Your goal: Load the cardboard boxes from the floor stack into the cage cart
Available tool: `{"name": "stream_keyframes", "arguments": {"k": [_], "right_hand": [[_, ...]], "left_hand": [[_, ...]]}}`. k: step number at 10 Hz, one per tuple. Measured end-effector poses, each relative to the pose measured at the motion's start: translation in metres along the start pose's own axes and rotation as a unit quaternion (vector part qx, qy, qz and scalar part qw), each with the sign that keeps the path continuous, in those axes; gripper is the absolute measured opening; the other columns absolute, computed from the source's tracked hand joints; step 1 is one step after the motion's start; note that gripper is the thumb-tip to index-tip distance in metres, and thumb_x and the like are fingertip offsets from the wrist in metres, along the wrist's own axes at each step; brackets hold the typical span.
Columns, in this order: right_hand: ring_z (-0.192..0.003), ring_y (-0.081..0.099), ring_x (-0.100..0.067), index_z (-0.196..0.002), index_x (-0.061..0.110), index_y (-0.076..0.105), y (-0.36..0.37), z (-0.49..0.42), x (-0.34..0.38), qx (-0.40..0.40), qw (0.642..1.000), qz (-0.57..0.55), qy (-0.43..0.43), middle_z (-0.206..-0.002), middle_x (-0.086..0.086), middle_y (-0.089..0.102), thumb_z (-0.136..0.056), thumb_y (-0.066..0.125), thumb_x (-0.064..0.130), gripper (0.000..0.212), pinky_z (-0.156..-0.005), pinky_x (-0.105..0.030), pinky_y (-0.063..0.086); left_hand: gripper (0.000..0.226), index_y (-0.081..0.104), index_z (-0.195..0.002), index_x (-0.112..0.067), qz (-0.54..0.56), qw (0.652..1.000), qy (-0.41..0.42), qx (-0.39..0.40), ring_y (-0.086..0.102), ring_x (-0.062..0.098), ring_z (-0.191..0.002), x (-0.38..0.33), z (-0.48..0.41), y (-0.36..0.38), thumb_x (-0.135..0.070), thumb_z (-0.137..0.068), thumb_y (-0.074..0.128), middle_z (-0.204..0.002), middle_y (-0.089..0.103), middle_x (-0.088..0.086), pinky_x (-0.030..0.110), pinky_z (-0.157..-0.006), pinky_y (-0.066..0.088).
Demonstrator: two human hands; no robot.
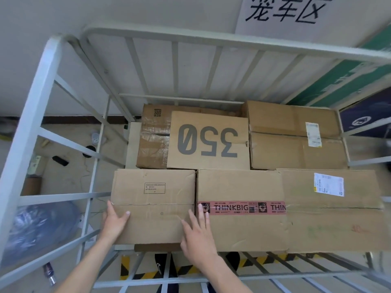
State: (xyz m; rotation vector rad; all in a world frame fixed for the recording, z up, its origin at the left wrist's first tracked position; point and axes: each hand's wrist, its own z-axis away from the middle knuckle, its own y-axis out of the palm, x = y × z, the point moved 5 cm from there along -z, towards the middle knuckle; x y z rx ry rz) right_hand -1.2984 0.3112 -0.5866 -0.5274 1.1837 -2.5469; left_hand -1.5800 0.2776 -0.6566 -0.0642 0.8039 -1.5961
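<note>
A plain cardboard box (154, 193) sits in the near left corner of the grey metal cage cart (42, 85). My left hand (115, 220) rests flat on the box's left top edge, fingers straight. My right hand (197, 233) lies flat over the box's right edge, fingertips reaching the neighbouring box with pink THINKBIG tape (239, 227). Behind stand a box printed 350 (208, 140), a taped box (152, 138) and a large box with a label (296, 136). Another labelled box (334, 210) fills the near right.
The cart's barred sides rise at left and back, with a low front rail (190, 278) near my legs. A blue plastic bag (40, 231) and small clutter lie on the floor left of the cart. Yellow-black floor tape (127, 269) runs under the front.
</note>
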Motion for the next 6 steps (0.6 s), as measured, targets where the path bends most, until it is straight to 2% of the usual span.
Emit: {"name": "stream_keyframes", "arguments": {"k": [1, 2, 3, 4, 5, 6], "right_hand": [[-0.145, -0.032, -0.035, -0.158, 0.020, 0.023, -0.021, 0.019, -0.010, -0.033, 0.998, -0.048, -0.003, -0.168, -0.011, -0.002, -0.100, 0.041, 0.027, 0.061, -0.112, -0.046, -0.032], [-0.146, -0.030, -0.035, -0.159, 0.022, 0.017, -0.045, 0.043, -0.024, -0.072, 0.995, -0.068, 0.021, -0.168, -0.010, -0.003, -0.099, 0.042, 0.027, 0.065, -0.111, -0.045, -0.028], [-0.146, -0.030, -0.033, -0.161, 0.026, 0.004, -0.069, 0.071, -0.049, -0.081, 0.992, -0.078, 0.059, -0.167, -0.006, -0.010, -0.100, 0.038, 0.029, 0.069, -0.108, -0.043, -0.033], [-0.149, -0.024, -0.032, -0.160, 0.028, 0.001, -0.098, 0.108, -0.074, -0.093, 0.989, -0.091, 0.077, -0.167, -0.006, -0.010, -0.100, 0.039, 0.029, 0.071, -0.115, -0.047, -0.023], [-0.153, -0.012, -0.031, -0.160, 0.027, 0.006, -0.133, 0.151, -0.095, -0.112, 0.986, -0.100, 0.073, -0.168, -0.007, -0.002, -0.099, 0.040, 0.031, 0.070, -0.122, -0.050, -0.009], [-0.154, -0.006, -0.029, -0.159, 0.028, 0.009, -0.165, 0.196, -0.120, -0.136, 0.980, -0.123, 0.073, -0.168, -0.007, 0.001, -0.100, 0.041, 0.033, 0.068, -0.123, -0.047, -0.004]], "left_hand": [[0.089, 0.010, -0.159, -0.020, -0.029, 0.999, 0.016, -0.031, 0.022, 0.041, -0.147, -0.020, 0.023, 0.005, -0.035, -0.093, 0.067, -0.164, 0.018, 0.014, 0.067, -0.112, 0.028], [0.082, 0.014, -0.160, -0.021, -0.013, 0.998, 0.062, -0.018, 0.018, 0.032, -0.151, -0.051, 0.054, 0.017, -0.036, -0.096, 0.063, -0.166, 0.017, 0.008, 0.062, -0.116, 0.024], [0.079, 0.013, -0.159, -0.030, 0.010, 0.994, 0.109, 0.025, 0.019, 0.025, -0.151, -0.090, 0.107, 0.038, -0.041, -0.097, 0.060, -0.166, 0.017, -0.001, 0.056, -0.118, 0.024], [0.076, 0.019, -0.158, -0.032, -0.007, 0.983, 0.175, 0.059, 0.018, 0.019, -0.151, -0.133, 0.179, 0.063, -0.045, -0.095, 0.061, -0.165, 0.017, -0.007, 0.051, -0.119, 0.022], [0.073, 0.021, -0.158, -0.028, -0.016, 0.971, 0.226, 0.082, 0.016, 0.016, -0.151, -0.174, 0.254, 0.080, -0.041, -0.097, 0.060, -0.165, 0.018, -0.005, 0.043, -0.121, 0.018], [0.074, 0.020, -0.158, -0.026, -0.012, 0.958, 0.276, 0.079, 0.009, 0.011, -0.152, -0.202, 0.331, 0.095, -0.041, -0.098, 0.059, -0.166, 0.015, -0.006, 0.040, -0.122, 0.014]]}}
